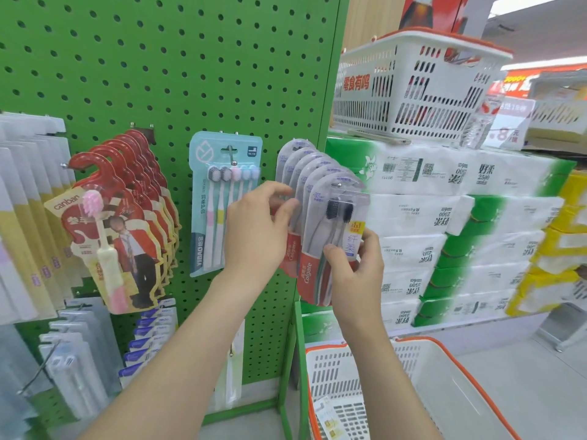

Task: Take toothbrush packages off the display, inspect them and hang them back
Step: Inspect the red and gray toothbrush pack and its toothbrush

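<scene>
A green pegboard display point(178, 74) carries hooks of toothbrush packages. At its right edge hangs a row of clear and red Colgate packs; the front Colgate pack point(333, 223) holds two black-bristled brushes and hangs on its hook. My right hand point(352, 271) grips that pack's lower part, thumb on the front. My left hand point(257, 227) reaches between this pack and the Colgate packs behind it point(295, 166), fingers touching their edges. A light-blue multi-brush pack point(222, 198) hangs just left of my left hand.
Red figure-shaped single-brush packs point(127, 211) hang at the left, white and yellow packs point(25, 217) further left, grey-blue packs point(82, 347) below. Stacked tissue bundles point(444, 223) stand right of the board, a white basket point(413, 90) on top. An orange-rimmed basket point(428, 392) sits below my right arm.
</scene>
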